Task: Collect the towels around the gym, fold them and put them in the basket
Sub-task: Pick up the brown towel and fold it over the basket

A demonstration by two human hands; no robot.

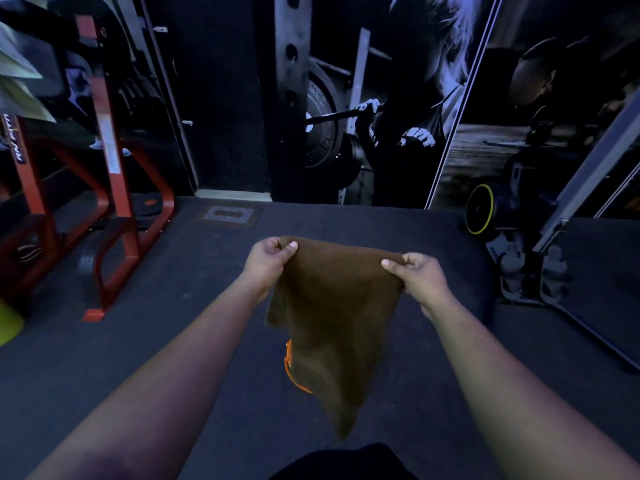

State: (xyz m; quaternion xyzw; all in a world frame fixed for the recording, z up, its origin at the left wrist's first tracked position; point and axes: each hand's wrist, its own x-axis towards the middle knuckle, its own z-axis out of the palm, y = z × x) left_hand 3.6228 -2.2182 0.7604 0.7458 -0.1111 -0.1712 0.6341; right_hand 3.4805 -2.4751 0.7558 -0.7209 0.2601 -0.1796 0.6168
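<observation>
Fold step underway: left hand [268,261] & right hand [417,277] each pinch a top corner of the brown towel [337,317], held out over the floor [138,341], so next prob. bring corners together evenly; no basket in view.

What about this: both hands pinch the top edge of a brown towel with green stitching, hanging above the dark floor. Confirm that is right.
Not quite. The head view shows the stitching on the brown towel is orange, not green. The rest holds: the left hand and right hand pinch its top edge, and it hangs above the dark floor.
</observation>
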